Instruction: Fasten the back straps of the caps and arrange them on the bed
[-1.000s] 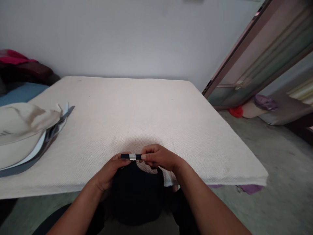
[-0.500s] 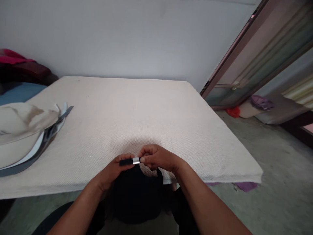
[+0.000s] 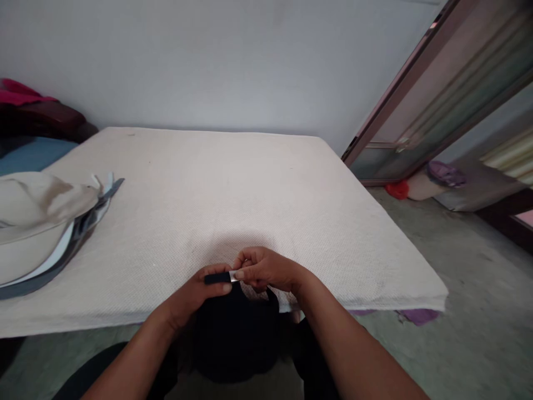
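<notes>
At the near edge of the bench [image 3: 258, 183], the left hand [image 3: 200, 289] grips a dark strap [image 3: 217, 278] between thumb and fingers, while the right hand [image 3: 270, 269] pinches the silver clasp [image 3: 233, 276] at the strap's right end. Just below, nearer the person, is the dark cap [image 3: 237, 344], its curved opening facing far. On the left lies a stack of caps [image 3: 29, 255], beige on top. A pale wall [image 3: 208, 61] stands along the far side; bare floor [image 3: 478, 266] shows at right.
</notes>
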Demonstrator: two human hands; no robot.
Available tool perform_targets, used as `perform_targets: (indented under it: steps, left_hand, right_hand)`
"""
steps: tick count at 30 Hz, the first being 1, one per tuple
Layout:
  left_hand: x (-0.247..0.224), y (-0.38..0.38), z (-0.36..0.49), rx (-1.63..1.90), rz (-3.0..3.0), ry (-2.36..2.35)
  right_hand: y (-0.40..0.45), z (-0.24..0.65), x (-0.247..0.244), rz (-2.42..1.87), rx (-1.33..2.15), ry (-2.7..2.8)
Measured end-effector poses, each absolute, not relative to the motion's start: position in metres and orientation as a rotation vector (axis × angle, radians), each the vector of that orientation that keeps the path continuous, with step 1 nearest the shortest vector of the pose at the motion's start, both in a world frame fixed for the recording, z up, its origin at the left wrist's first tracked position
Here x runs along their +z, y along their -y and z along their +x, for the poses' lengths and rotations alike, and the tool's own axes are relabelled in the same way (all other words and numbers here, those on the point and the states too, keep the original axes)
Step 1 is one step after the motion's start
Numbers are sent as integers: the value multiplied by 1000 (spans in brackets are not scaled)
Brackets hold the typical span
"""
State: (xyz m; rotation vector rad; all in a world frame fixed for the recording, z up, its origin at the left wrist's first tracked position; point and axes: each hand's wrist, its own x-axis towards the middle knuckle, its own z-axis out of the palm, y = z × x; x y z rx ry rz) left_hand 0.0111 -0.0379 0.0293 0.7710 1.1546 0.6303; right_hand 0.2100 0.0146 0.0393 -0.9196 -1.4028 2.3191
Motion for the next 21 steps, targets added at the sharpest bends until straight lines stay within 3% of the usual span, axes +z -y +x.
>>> perform_targets:
  steps: [21]
  left_hand:
    - [37, 39, 20, 647, 867, -1166]
  right_hand:
    - [-16, 203, 33, -940, 2319, 1482]
